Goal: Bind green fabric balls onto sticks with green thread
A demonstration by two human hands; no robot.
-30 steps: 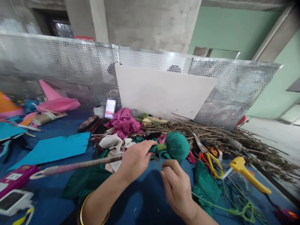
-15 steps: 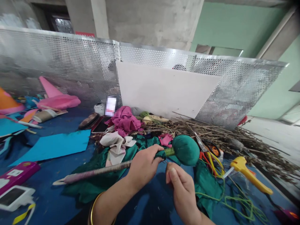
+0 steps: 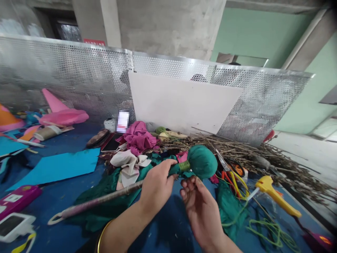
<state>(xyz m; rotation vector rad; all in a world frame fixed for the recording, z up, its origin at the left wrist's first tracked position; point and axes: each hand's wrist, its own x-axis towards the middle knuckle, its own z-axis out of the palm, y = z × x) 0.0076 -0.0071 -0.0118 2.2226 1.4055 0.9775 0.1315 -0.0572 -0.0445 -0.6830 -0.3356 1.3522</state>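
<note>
A stick (image 3: 105, 198) wrapped in fabric, with a loop at its lower left end, slants up to a round green cloth-covered ball (image 3: 202, 161). My left hand (image 3: 156, 182) is closed around the stick below the ball. Light green string (image 3: 184, 166) is wound round the neck under the ball. Just below the ball, my right hand (image 3: 201, 207) is palm up with its fingers curled in; what they hold, if anything, is hidden. A trailing green string (image 3: 272, 230) runs from beside this hand to a loose tangle on the right.
Scissors (image 3: 222, 160), a yellow glue gun (image 3: 276, 196) and dry twigs (image 3: 252, 158) lie to the right. Green cloth (image 3: 100, 211), white cloth (image 3: 129, 163) and magenta cloth (image 3: 140, 137) lie left and behind. A white board (image 3: 184, 102) leans on the perforated metal screen (image 3: 65, 70).
My right hand has rolled from a knuckles-up pinch to palm up. The ball and stick have shifted slightly left and up, with my left hand still around the stick.
</note>
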